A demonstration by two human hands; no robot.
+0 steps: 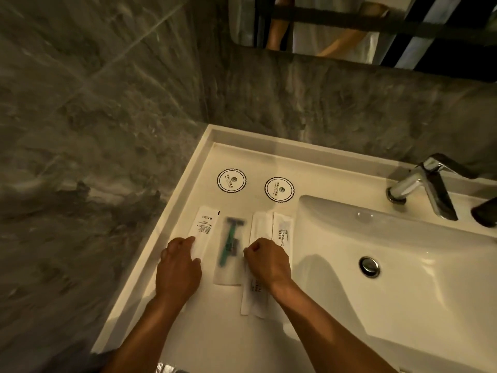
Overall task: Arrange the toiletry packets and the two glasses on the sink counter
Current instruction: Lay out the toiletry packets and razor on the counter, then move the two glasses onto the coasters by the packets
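Note:
Several toiletry packets lie side by side on the white sink counter. At the left is a white printed packet, and my left hand rests on its near end with fingers curled. Beside it lies a clear razor packet with a green razor inside. My right hand pinches that packet's right edge and covers part of a long white packet. A packet marked BRUSHING TEETH lies furthest right. Behind the row are two round paper coasters. No glasses are in view.
The basin with its drain lies to the right, and a chrome faucet stands behind it. Grey marble walls close the counter at the left and back. A mirror hangs above.

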